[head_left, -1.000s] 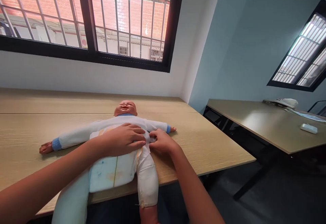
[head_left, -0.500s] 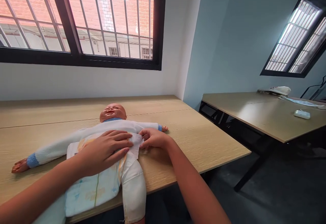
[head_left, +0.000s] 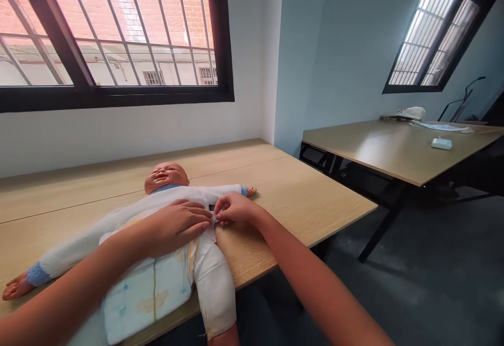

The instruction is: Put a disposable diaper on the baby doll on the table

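A baby doll [head_left: 201,195] in a white outfit with blue cuffs lies on its back on the wooden table, arms spread. A white printed diaper [head_left: 151,285] covers its lower front and hangs toward the table's near edge. Across the doll's belly my left hand [head_left: 177,228] lies flat, fingers stretched out over the upper part of the diaper. My right hand [head_left: 236,209] is closed in a pinch at the doll's side, on a small white tab of the diaper. Most of that tab is hidden by the fingers.
The wooden table [head_left: 291,194] ends just in front of the doll. To the right, past a gap, a second table [head_left: 378,151] bears a small white case [head_left: 441,143], a cloth bag [head_left: 405,114] and a pale blue-white flat item [head_left: 441,126]. A barred window [head_left: 153,94] is behind.
The view has swung slightly right. My right hand still pinches at the doll's side, and the white flap seen between the hands is now mostly covered. My left hand stays flat on the belly.
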A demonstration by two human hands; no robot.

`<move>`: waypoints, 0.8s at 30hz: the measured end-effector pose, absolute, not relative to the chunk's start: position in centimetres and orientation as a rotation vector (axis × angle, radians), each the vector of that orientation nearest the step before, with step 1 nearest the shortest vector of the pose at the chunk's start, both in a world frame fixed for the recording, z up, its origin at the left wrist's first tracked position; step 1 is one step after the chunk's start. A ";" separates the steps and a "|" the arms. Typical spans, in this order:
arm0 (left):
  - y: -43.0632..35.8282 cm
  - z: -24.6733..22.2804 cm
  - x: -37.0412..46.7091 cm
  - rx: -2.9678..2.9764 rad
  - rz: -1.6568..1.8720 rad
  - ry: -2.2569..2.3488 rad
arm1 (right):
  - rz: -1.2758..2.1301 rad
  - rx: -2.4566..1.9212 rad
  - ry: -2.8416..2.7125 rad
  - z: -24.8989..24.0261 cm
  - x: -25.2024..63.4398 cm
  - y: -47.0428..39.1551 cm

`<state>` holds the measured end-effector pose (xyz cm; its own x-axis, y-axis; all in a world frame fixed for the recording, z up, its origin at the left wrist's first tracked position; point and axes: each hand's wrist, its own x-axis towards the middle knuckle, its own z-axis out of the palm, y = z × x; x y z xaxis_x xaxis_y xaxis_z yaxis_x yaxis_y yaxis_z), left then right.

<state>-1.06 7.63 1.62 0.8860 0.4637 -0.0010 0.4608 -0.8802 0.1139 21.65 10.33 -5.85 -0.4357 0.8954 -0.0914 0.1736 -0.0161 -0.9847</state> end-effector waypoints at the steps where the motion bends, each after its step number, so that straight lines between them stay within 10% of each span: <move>1: 7.7 1.5 -1.1 2.945 0.028 0.728 | 1.506 -1.131 -1.621 -5.9 21.6 10.4; 24: 9.8 -0.7 0.1 3.088 0.071 0.837 | 1.481 -1.182 -1.537 -6.2 21.8 10.1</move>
<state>0.06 9.81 -0.66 0.8624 0.5028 0.0578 0.5054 -0.8617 -0.0447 21.77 10.07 -6.17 -0.3502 0.9299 -0.1123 0.1467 -0.0640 -0.9871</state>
